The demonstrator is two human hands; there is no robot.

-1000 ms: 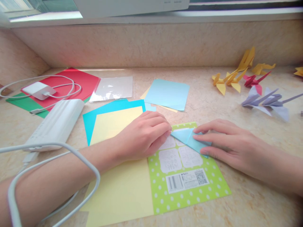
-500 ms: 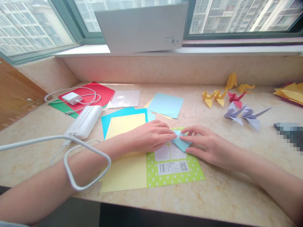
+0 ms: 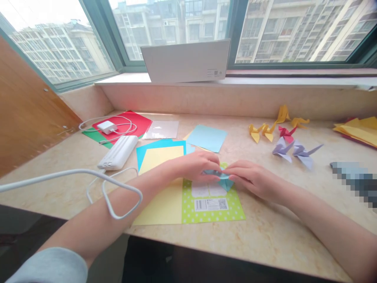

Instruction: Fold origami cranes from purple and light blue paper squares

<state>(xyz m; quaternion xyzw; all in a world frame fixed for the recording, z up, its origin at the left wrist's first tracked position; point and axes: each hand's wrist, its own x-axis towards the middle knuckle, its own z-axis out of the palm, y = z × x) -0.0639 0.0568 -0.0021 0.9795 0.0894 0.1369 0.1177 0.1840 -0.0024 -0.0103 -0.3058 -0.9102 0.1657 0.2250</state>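
A small folded light-blue paper [image 3: 220, 177] sits between both my hands, just above a green dotted card [image 3: 213, 204] with a barcode. My left hand [image 3: 198, 165] pinches its left side with curled fingers. My right hand [image 3: 250, 179] grips its right side, fingers closed over the fold. Beneath my left forearm lies a pale yellow sheet [image 3: 160, 196] on top of a cyan sheet [image 3: 147, 147].
A white power bank [image 3: 118, 152] and its cable [image 3: 97, 182] lie at the left, with a charger [image 3: 106, 126] on red paper [image 3: 138, 120]. A light-blue sheet [image 3: 207, 137] lies behind. Several folded paper cranes [image 3: 284, 135] stand at the right. A white box [image 3: 187, 61] leans on the windowsill.
The camera has pulled back and tilted up, bringing the window into view. The blue paper, pressed flat on the card before, is now pinched between both hands.
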